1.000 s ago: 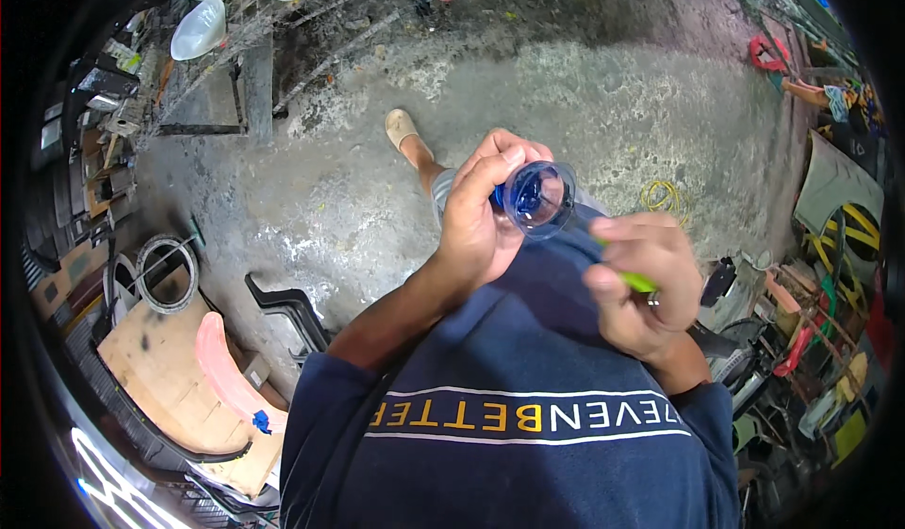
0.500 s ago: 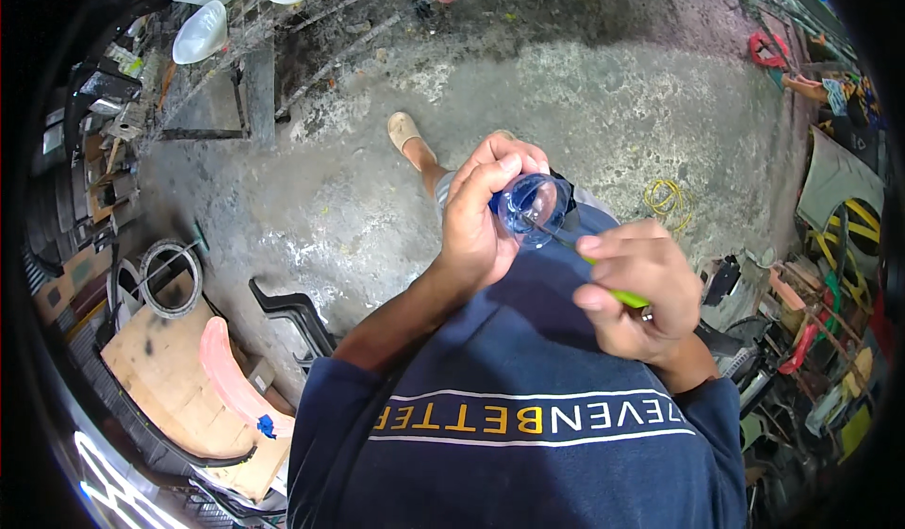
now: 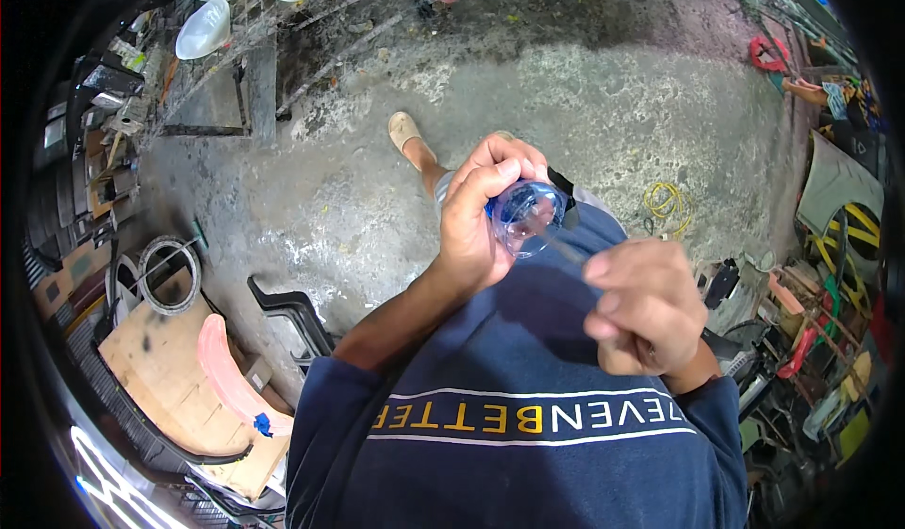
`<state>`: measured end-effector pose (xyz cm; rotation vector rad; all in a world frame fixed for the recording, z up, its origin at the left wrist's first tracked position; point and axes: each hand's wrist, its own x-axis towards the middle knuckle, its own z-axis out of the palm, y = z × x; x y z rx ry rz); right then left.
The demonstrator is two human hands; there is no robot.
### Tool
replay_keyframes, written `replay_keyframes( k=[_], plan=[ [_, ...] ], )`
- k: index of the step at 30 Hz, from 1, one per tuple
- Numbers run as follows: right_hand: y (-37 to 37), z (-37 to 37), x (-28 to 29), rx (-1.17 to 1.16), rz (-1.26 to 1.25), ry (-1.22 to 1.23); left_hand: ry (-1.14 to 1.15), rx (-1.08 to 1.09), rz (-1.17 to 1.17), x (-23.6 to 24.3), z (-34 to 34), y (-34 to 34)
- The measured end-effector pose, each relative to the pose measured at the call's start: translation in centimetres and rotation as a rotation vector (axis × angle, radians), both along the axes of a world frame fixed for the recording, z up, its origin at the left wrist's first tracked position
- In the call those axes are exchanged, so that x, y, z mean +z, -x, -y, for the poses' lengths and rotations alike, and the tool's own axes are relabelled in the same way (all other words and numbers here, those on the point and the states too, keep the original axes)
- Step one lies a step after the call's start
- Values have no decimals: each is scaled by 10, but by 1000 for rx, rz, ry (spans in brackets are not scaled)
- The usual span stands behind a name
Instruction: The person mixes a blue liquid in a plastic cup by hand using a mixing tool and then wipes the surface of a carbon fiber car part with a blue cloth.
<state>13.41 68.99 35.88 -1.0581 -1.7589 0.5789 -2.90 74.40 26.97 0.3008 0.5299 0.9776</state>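
Observation:
My left hand (image 3: 471, 218) is closed around a small clear-and-blue plastic container (image 3: 526, 218), its round end facing up toward me in front of my dark shirt. My right hand (image 3: 646, 298), fingers curled, grips a thin tool whose grey shaft (image 3: 566, 248) reaches into or against the container; the shaft is smeared by motion and the handle is covered by my fingers. What exactly is inside the container is too small to tell.
White tubs (image 3: 203, 29) sit at upper left. At left are a ring (image 3: 193, 279), a board (image 3: 151, 359), a pink curved piece (image 3: 226, 378) and black curved parts (image 3: 278, 293). A yellow coil (image 3: 667, 204) lies on concrete; stacked scrap (image 3: 830, 331) crowds the right.
My right hand has moved slightly toward me, and the tool's green handle, visible earlier, is now hidden in my grip. The container in my left hand has shifted slightly downward.

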Motion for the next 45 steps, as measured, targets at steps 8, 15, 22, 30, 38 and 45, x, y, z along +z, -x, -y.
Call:
replay_keyframes(
  k=[8, 15, 22, 30, 38, 45],
  plan=[
    [-4, 1, -1, -24, 24, -17, 13, -10, -17, 1, 1, -4],
    [-2, -2, -20, -22, -33, 130, 190, -17, -195, 7, 3, -12],
    [-3, -4, -23, -30, -81, 203, 243, -68, -170, -5, 2, -4],
    [-6, -8, -13, 107, 34, 138, 270, -196, 58, -3, -3, -3],
    [-1, -5, -15, 4, -145, 218, 303, -274, -11, -6, -3, 5],
    [-1, 1, -10, 65, -89, 171, 258, -279, -96, 0, -1, 6]
  ],
)
